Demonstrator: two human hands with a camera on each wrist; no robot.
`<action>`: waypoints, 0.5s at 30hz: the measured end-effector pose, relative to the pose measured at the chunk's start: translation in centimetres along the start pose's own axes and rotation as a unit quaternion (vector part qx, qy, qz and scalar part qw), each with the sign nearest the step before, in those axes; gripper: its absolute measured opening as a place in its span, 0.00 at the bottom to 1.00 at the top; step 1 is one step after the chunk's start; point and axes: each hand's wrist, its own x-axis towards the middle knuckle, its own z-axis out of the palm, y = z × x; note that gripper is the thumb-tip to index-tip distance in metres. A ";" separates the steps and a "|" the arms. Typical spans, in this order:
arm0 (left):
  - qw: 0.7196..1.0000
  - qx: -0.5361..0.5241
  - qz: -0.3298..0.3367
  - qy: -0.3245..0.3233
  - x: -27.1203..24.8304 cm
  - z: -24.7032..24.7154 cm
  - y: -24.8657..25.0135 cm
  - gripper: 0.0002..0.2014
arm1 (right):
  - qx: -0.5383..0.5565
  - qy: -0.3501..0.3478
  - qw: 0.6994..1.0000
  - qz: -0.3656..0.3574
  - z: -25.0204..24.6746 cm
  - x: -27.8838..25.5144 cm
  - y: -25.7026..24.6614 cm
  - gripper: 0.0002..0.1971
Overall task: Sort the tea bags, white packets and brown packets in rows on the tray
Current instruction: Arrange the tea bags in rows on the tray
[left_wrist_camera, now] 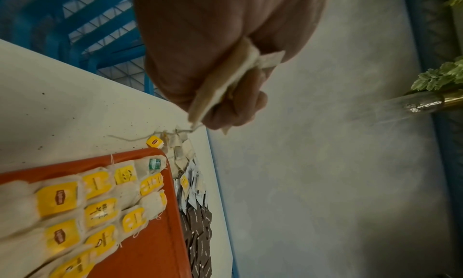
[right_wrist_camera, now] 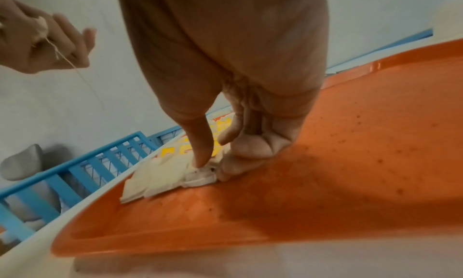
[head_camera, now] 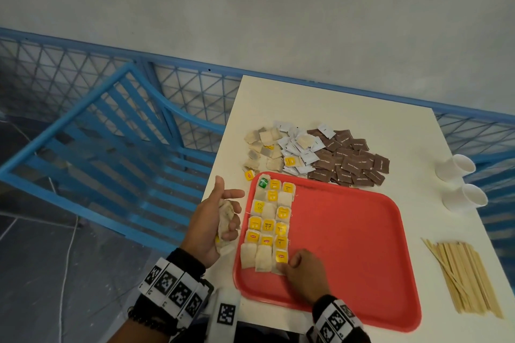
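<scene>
The left hand (head_camera: 216, 224) hung just off the left rim of the red tray (head_camera: 348, 245), its grip curled round a bunch of tea bags (head_camera: 225, 217), thumb and forefinger sticking out; a string dangled from the bunch in the wrist views. The right hand (head_camera: 302, 273) was low on the tray, thumb and fingertips (right_wrist_camera: 200, 153) pinching the corner of the nearest tea bag (head_camera: 280, 260) at the near end of the third column. Three columns of laid bags (head_camera: 267, 220), most with yellow tags and one with a green tag, filled the tray's left side. Beyond the tray on the bench (head_camera: 320, 100) lay loose heaps: unsorted bags (head_camera: 260, 149), white packets (head_camera: 296, 147) and brown packets (head_camera: 348, 160). Two paper cups (head_camera: 459, 181) and wooden stirrers (head_camera: 462, 278) lay to the right.
</scene>
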 end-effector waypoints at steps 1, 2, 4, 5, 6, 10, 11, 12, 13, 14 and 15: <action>1.000 -0.011 -0.005 -0.005 0.1 -0.1 -0.1 0.27 | 0.004 0.003 1.000 0.003 0.0 -0.2 -0.3 0.16; 1.000 -0.020 -0.009 -0.009 0.2 -0.1 -0.1 0.28 | 0.006 0.003 1.000 0.004 -0.2 -0.4 -0.6 0.16; 0.999 -0.038 -0.015 -0.017 0.2 0.1 0.0 0.29 | -0.001 0.004 1.000 -0.013 -1.0 -0.7 -1.4 0.15; 0.998 -0.050 -0.018 -0.024 0.2 0.2 0.1 0.30 | -0.008 0.009 0.999 -0.033 -1.8 -0.9 -2.0 0.15; 0.997 -0.062 -0.021 -0.031 0.2 0.4 0.2 0.31 | -0.014 0.017 0.998 -0.059 -2.7 -1.2 -2.7 0.15; 0.997 -0.062 -0.023 -0.043 0.3 1.1 0.2 0.32 | 0.043 0.049 0.972 -0.227 -7.1 -4.1 -7.9 0.16; 0.997 -0.059 -0.026 -0.043 0.3 1.3 0.2 0.32 | 0.065 0.050 0.959 -0.273 -8.0 -5.1 -9.4 0.14; 0.997 -0.057 -0.029 -0.043 0.4 1.4 0.1 0.32 | 0.075 0.043 0.946 -0.313 -8.6 -6.0 -10.8 0.13; 0.997 -0.059 -0.036 -0.043 0.4 1.6 0.0 0.32 | 0.069 0.033 0.934 -0.348 -8.9 -6.9 -12.0 0.13; 0.996 -0.062 -0.045 -0.044 0.5 1.7 -0.1 0.32 | 0.050 0.023 0.926 -0.374 -8.9 -7.5 -12.9 0.15; 0.995 -0.067 -0.059 -0.046 0.4 1.9 -0.3 0.31 | 0.021 0.017 0.921 -0.389 -8.7 -7.9 -13.5 0.17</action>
